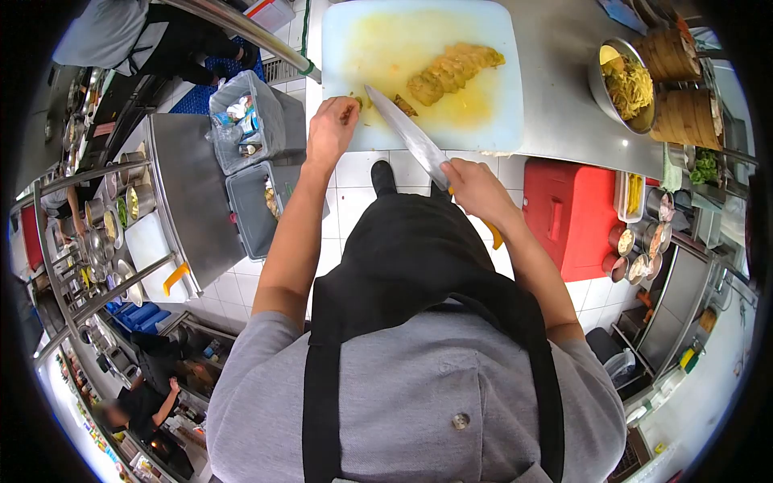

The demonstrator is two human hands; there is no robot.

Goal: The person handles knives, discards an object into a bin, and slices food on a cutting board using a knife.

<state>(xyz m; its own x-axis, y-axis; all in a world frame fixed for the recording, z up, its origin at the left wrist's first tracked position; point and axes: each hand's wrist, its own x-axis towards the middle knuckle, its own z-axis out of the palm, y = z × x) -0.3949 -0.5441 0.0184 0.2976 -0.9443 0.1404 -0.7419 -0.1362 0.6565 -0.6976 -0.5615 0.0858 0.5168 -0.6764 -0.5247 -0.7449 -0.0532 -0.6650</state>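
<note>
A large knife [411, 141] with a yellow handle is gripped in my right hand [481, 189]. Its blade points up and left across the front edge of the white cutting board [499, 64], the tip among a few small greenish-brown scraps. My left hand [332, 129] is at the board's left front corner, fingers curled inward beside those scraps; whatever they may hold is hidden. Right of the blade lies a small dark brown piece [405, 105]. Farther back on the board, a row of overlapping yellow-brown slices [455, 71] slants up to the right, with yellowish liquid around it.
At right, a steel bowl [598, 88] of yellow strips stands near bamboo steamers [684, 119]. A red box [555, 217] is below the counter. Left of me are a lined grey bin [221, 149] and a steel table [201, 193]. Other people work at left.
</note>
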